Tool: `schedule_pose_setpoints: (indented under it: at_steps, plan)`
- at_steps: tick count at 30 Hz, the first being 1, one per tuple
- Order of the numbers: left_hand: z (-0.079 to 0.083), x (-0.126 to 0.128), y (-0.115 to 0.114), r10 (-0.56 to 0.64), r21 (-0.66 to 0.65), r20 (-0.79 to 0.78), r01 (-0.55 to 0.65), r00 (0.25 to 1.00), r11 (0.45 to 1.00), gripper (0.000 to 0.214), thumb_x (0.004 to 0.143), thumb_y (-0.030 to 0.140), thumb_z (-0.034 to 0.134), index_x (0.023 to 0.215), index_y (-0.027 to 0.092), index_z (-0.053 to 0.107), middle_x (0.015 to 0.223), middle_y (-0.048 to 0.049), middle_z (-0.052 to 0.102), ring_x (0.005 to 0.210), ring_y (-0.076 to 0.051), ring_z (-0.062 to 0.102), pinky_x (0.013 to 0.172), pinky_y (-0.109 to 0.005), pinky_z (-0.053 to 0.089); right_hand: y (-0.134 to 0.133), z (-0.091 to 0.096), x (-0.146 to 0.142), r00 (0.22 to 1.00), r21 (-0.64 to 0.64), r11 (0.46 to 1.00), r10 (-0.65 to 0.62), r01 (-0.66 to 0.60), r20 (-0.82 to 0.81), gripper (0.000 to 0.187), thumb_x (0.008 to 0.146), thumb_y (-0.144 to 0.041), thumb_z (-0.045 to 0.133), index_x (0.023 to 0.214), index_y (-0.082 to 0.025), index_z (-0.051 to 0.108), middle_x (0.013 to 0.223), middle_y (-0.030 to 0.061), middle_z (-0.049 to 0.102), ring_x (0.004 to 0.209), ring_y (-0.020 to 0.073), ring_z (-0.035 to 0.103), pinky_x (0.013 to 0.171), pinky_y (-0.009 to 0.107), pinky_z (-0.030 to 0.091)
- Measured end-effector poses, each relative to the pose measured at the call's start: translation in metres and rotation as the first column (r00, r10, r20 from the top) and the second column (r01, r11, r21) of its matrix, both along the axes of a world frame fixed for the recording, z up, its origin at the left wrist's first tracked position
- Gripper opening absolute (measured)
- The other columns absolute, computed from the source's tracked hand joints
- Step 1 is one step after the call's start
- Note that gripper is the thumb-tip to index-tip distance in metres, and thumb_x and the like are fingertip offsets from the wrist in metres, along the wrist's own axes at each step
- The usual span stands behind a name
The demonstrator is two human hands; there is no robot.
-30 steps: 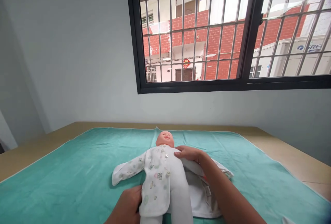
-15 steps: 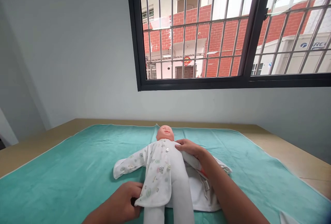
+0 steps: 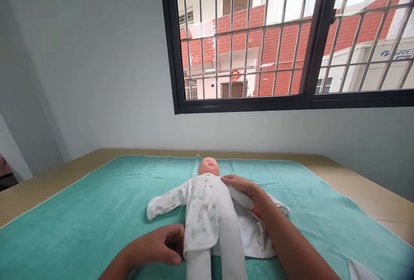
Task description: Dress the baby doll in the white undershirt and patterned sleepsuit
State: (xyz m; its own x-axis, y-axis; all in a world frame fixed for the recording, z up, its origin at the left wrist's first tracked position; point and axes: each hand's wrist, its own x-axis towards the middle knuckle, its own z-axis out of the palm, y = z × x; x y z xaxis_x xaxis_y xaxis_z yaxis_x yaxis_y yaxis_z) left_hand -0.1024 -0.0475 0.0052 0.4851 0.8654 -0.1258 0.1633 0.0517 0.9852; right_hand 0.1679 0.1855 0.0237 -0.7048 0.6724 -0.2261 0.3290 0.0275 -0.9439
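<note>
A baby doll (image 3: 210,215) lies on its back on a teal blanket (image 3: 97,211), head toward the window. It wears a white printed baby garment (image 3: 199,211), closed over one half of its body; the other half lies spread open at the right. My left hand (image 3: 161,245) is curled beside the garment's lower hem, fingers closed on its edge. My right hand (image 3: 241,185) rests on the doll's shoulder, fingers folded over the doll's arm and the open garment flap.
The blanket covers a wooden table (image 3: 355,189) set against a grey wall. A barred window (image 3: 284,38) is above. A white cloth corner (image 3: 359,269) shows at the lower right. A dark object (image 3: 6,176) sits at the far left.
The doll and garment have shifted slightly right in view. My left hand has drawn back along the hem toward the doll's hip; my right hand stays at the shoulder.
</note>
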Motion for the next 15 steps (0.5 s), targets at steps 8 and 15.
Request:
schedule_pose_setpoints:
  at_steps: [8, 15]
  plan:
    - [-0.001, -0.001, -0.005, 0.186, -0.048, 0.2, -0.18, 0.962, 0.983, 0.047, 0.065, 0.053, 0.074, 0.086, 0.011, 0.071, 0.064, -0.0039, 0.061, 0.058, -0.015, 0.055, 0.055, -0.026, 0.041, -0.009, -0.026, 0.061, 0.971, 0.276, 0.931, -0.229, 0.24, -0.072, 0.035, 0.08, -0.053, 0.059, 0.088, -0.021, 0.071, 0.094, 0.004, 0.072, 0.087, 0.0221, 0.065, 0.076, 0.031, 0.05]
    - [0.04, 0.063, 0.037, 0.63, 0.38, -0.025, -0.576, 0.776, 0.724, 0.019, 0.075, 0.037, 0.059, 0.076, 0.018, 0.063, 0.061, 0.0021, 0.057, 0.06, -0.014, 0.053, 0.06, -0.027, 0.041, -0.003, -0.067, 0.104, 0.852, 0.426, 0.742, -0.492, 0.518, -0.178, 0.027, 0.08, -0.036, 0.043, 0.089, -0.019, 0.063, 0.079, 0.0045, 0.068, 0.07, 0.0182, 0.062, 0.068, 0.029, 0.047]
